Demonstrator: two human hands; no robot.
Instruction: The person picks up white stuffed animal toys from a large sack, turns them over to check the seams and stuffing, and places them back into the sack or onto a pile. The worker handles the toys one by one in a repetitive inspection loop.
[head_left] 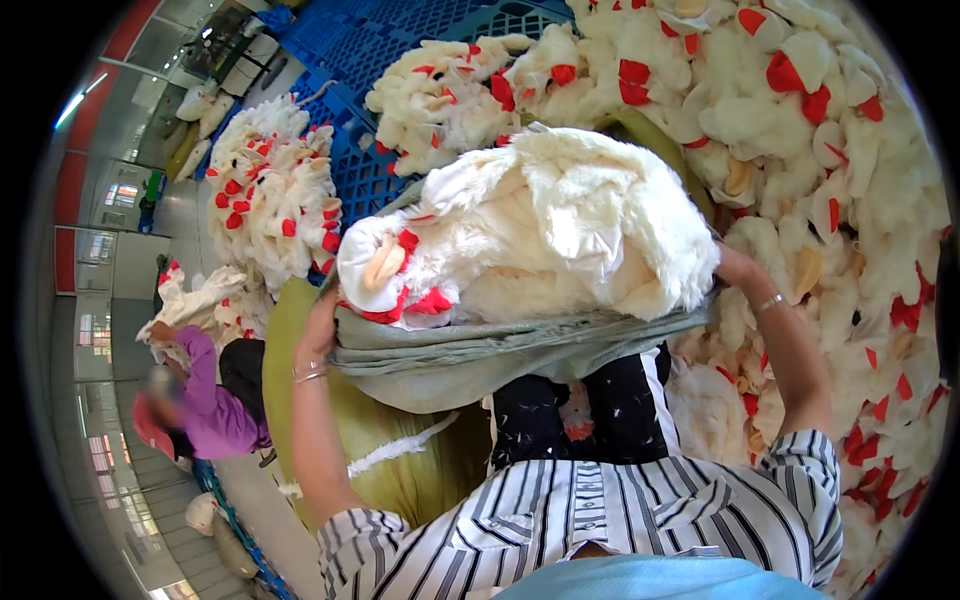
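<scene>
A grey-green sack [520, 350] stands in front of my legs, its mouth gathered down in folds. Unstuffed white plush toy skins [580, 210] with red and tan parts fill it and bulge above the rim. At its left side my left hand [318, 328] is closed on the sack's edge, a bracelet on the wrist. My right hand [738, 266] grips the opposite side, its fingertips hidden behind the sack and plush.
A full olive-green sack [390, 470] lies to my left. Heaps of white and red plush skins [820, 200] cover the right side. More plush piles [275, 190] rest on blue plastic pallets [365, 180]. A person in purple [220, 385] works at far left.
</scene>
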